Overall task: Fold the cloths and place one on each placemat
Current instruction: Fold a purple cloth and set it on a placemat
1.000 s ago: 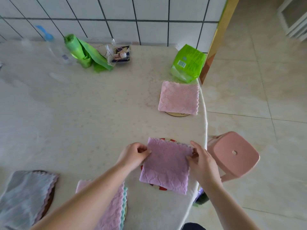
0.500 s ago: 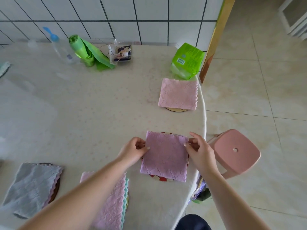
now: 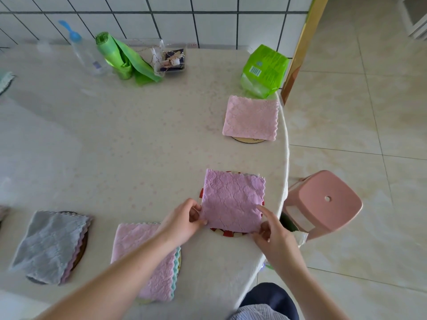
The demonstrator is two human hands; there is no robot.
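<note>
A folded purple cloth [image 3: 232,202] lies flat on a round red-and-white placemat [image 3: 227,233] near the table's right edge. My left hand [image 3: 182,221] pinches the cloth's near left corner. My right hand [image 3: 271,229] pinches its near right corner. Farther back, a folded pink cloth [image 3: 250,117] covers a tan placemat [image 3: 248,140]. A pink cloth with a teal one under it [image 3: 143,255] lies on a mat beneath my left forearm. A grey cloth over a purple one [image 3: 49,244] rests on a dark mat [image 3: 80,248] at the left.
A green tissue pack [image 3: 264,71], a green bag roll [image 3: 120,55], a clear bottle [image 3: 85,54] and a clear box [image 3: 171,57] stand along the tiled wall. A pink stool [image 3: 323,204] sits on the floor just right of the table edge [image 3: 285,158].
Both hands slid from the cloth's far corners down to its near corners. The purple cloth now lies flatter and squarer on the mat.
</note>
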